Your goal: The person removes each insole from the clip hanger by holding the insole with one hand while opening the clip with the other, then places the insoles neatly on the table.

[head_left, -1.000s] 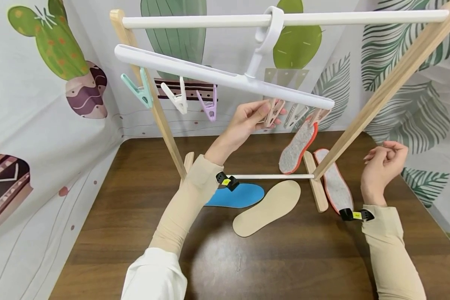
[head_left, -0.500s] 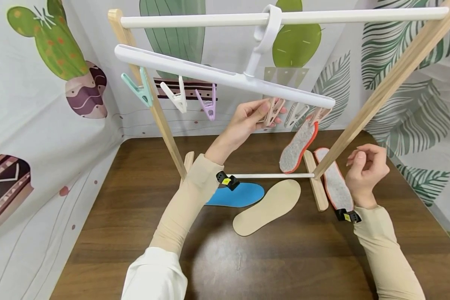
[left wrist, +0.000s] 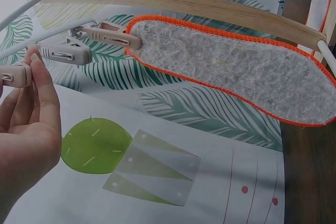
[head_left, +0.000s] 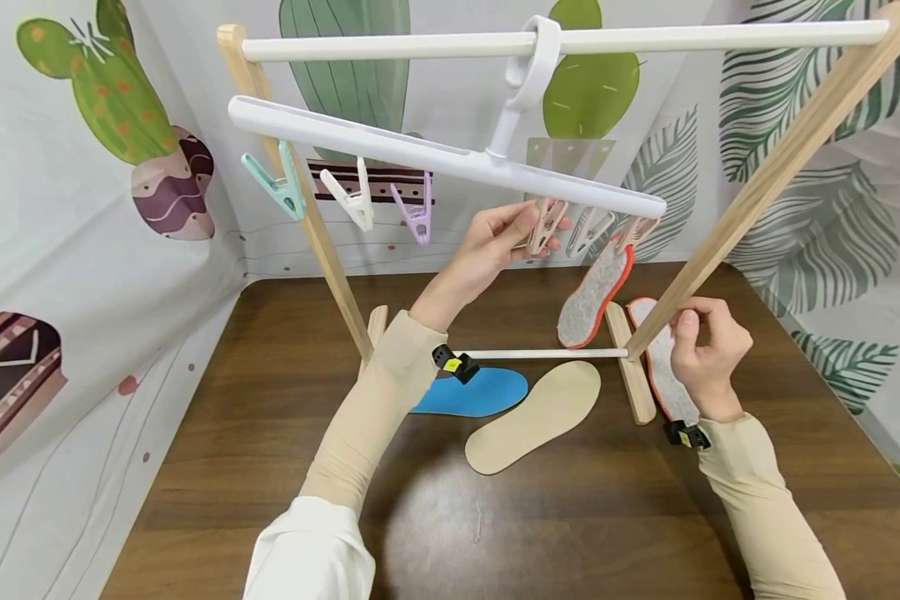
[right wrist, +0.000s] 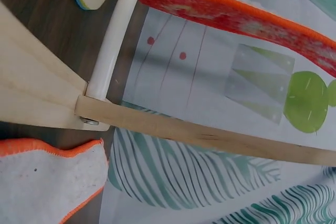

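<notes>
In the head view my left hand point(head_left: 487, 242) pinches a pinkish-beige clothespin point(head_left: 546, 227) that hangs from a white clip hanger point(head_left: 420, 154). To its right hang a pale clothespin point(head_left: 590, 232) and another pinkish clothespin point(head_left: 637, 231), which bites the top of a grey felt insole point(head_left: 596, 298) with orange-red edging. My right hand point(head_left: 711, 350) hovers with loosely curled fingers beside the rack's right post and over a second grey insole point(head_left: 667, 367) lying on the table. No contact with the post or insole can be made out, and the right wrist view leaves this hand out.
The hanger hooks over the white top rod point(head_left: 390, 44) of a wooden rack, whose slanting right post point(head_left: 780, 179) stands by my right hand. A beige insole point(head_left: 536, 417) and a blue insole point(head_left: 487, 392) lie on the table. Mint, white and purple clothespins point(head_left: 414, 212) hang at left.
My right hand has moved left, from the table's right side to beside the rack's right post. The left hand keeps its pinch on the clothespin.
</notes>
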Demonstrator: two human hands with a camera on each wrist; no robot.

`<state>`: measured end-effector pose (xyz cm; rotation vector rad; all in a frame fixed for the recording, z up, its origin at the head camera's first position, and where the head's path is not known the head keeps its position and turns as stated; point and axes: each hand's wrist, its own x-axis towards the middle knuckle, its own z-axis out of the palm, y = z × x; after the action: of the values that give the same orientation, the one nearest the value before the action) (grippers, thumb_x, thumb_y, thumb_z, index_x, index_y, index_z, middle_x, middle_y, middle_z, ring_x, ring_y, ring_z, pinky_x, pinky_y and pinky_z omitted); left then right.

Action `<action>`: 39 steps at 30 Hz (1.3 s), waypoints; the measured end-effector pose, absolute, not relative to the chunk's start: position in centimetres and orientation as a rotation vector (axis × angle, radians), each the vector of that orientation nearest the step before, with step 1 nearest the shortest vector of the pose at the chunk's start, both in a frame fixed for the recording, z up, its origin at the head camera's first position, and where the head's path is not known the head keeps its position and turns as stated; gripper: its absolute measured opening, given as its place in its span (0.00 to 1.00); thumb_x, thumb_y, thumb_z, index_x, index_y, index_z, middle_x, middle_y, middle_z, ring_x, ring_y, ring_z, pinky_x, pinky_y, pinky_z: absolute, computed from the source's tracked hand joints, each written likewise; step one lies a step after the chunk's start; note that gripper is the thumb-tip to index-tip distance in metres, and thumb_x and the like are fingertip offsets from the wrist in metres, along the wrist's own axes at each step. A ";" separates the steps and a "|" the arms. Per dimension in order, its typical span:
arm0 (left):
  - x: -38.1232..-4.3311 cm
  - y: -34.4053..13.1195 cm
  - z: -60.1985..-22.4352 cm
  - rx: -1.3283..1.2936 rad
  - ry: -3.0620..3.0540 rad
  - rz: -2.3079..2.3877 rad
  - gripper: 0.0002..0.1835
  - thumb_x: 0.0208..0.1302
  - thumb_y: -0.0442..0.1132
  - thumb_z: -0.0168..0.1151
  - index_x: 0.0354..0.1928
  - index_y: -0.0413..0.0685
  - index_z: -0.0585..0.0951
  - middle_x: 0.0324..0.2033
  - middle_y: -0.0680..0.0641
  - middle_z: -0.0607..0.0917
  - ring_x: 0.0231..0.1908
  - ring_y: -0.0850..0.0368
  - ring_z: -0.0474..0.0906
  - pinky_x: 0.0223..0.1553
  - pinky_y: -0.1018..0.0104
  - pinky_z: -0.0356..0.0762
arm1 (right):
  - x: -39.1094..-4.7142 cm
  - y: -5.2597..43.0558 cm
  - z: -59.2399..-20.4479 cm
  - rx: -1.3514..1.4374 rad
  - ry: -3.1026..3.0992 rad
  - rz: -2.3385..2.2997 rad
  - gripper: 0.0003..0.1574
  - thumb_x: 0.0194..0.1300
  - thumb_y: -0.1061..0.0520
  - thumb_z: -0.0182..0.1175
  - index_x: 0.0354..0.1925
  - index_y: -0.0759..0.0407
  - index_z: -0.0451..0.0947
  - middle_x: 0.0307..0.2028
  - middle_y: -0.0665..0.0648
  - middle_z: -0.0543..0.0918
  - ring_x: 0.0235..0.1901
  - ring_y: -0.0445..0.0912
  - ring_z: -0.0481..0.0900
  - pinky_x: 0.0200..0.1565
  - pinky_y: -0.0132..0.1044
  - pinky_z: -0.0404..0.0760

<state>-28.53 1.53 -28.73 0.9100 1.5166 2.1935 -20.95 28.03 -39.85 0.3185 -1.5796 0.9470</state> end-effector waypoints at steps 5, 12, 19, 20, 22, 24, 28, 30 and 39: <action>-28.6 1.6 -28.7 0.940 1.480 2.203 0.19 0.71 0.32 0.41 0.60 0.28 0.67 0.54 0.29 0.73 0.42 0.58 0.81 0.45 0.63 0.80 | -20.7 27.1 -39.4 0.364 -1.631 0.884 0.23 0.57 0.54 0.49 0.21 0.76 0.72 0.14 0.67 0.72 0.24 0.25 0.66 0.31 0.15 0.64; -28.6 1.5 -28.7 0.933 1.508 2.202 0.20 0.71 0.32 0.40 0.60 0.28 0.66 0.57 0.30 0.70 0.38 0.56 0.81 0.47 0.61 0.80 | -21.1 27.1 -40.2 0.452 -1.764 0.836 0.19 0.55 0.56 0.51 0.25 0.73 0.74 0.17 0.64 0.75 0.23 0.27 0.66 0.27 0.20 0.64; -28.4 1.6 -28.7 0.943 1.490 2.191 0.19 0.70 0.33 0.41 0.59 0.28 0.67 0.53 0.30 0.74 0.45 0.57 0.80 0.49 0.58 0.79 | -21.3 27.0 -40.5 0.499 -1.957 0.863 0.17 0.55 0.58 0.55 0.38 0.72 0.74 0.25 0.59 0.79 0.26 0.29 0.71 0.28 0.20 0.70; -28.4 1.6 -28.6 0.944 1.489 2.188 0.19 0.70 0.33 0.41 0.59 0.28 0.67 0.53 0.29 0.75 0.45 0.57 0.80 0.49 0.58 0.79 | -21.4 26.9 -40.6 0.497 -1.986 0.871 0.18 0.55 0.58 0.56 0.40 0.72 0.73 0.27 0.59 0.79 0.27 0.30 0.72 0.29 0.21 0.71; -28.4 1.7 -28.6 0.942 1.489 2.188 0.19 0.70 0.33 0.41 0.59 0.28 0.67 0.52 0.28 0.74 0.44 0.57 0.80 0.49 0.58 0.79 | -21.5 26.8 -40.7 0.485 -2.040 0.880 0.19 0.55 0.59 0.56 0.43 0.72 0.72 0.29 0.60 0.80 0.29 0.32 0.73 0.31 0.21 0.72; -28.3 1.7 -28.6 0.937 1.492 2.186 0.19 0.70 0.33 0.41 0.59 0.28 0.67 0.53 0.28 0.74 0.43 0.58 0.80 0.48 0.59 0.79 | -21.7 26.7 -40.8 0.465 -2.091 0.891 0.21 0.54 0.60 0.58 0.45 0.70 0.71 0.32 0.60 0.80 0.31 0.32 0.74 0.33 0.20 0.73; -28.3 1.7 -28.7 0.910 1.494 2.196 0.20 0.70 0.32 0.40 0.59 0.27 0.66 0.55 0.29 0.72 0.39 0.58 0.82 0.46 0.62 0.80 | -22.1 26.0 -41.1 0.418 -2.190 0.898 0.26 0.55 0.60 0.60 0.52 0.65 0.68 0.38 0.60 0.79 0.35 0.31 0.73 0.38 0.16 0.70; -28.3 1.7 -28.7 0.905 1.496 2.197 0.20 0.70 0.32 0.40 0.59 0.27 0.66 0.55 0.29 0.72 0.38 0.58 0.82 0.46 0.61 0.80 | -22.2 25.7 -41.2 0.402 -2.228 0.907 0.29 0.55 0.60 0.61 0.56 0.62 0.66 0.41 0.61 0.79 0.38 0.36 0.76 0.41 0.21 0.74; -28.5 1.6 -28.8 0.926 1.476 2.192 0.19 0.71 0.33 0.41 0.59 0.28 0.67 0.52 0.34 0.77 0.39 0.58 0.81 0.43 0.66 0.80 | -22.8 24.9 -41.4 0.261 -2.452 0.950 0.31 0.62 0.49 0.57 0.57 0.62 0.60 0.47 0.66 0.78 0.48 0.62 0.78 0.46 0.56 0.75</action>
<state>-28.51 1.63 -28.81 0.9265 1.4758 2.1917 -22.78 24.85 -41.39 0.2615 -2.4515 0.9499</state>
